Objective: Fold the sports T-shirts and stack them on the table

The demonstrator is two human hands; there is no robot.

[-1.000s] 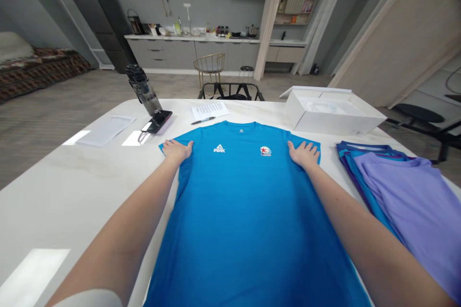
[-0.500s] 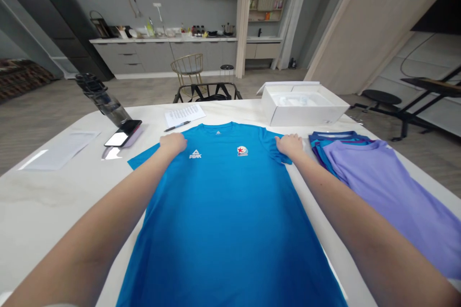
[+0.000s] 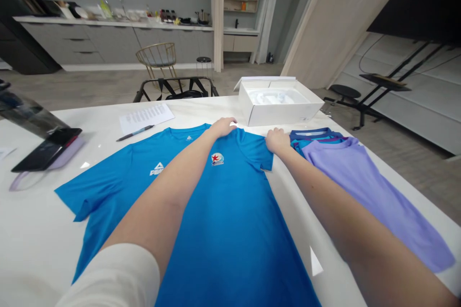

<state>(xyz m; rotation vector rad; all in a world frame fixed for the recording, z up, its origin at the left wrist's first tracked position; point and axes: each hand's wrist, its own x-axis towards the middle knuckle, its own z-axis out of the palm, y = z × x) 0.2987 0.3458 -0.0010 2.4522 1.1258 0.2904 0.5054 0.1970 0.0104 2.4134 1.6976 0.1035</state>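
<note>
Head view: one blue T-shirt (image 3: 223, 220), logo side up, on white table (image 3: 298, 201), long axis from far collar towards the person. Left hand (image 3: 223, 127): fingers extended at far shoulder, beside collar; pinch cannot be told. Right hand (image 3: 278, 141): fingers curled at outer corner of right-side sleeve, nearer that sleeve's hem; cloth between fingers cannot be told. Beyond: white box (image 3: 279, 114). Right: bare tabletop strip, then stacked shirts (image 3: 345, 168), near right hand.
</note>
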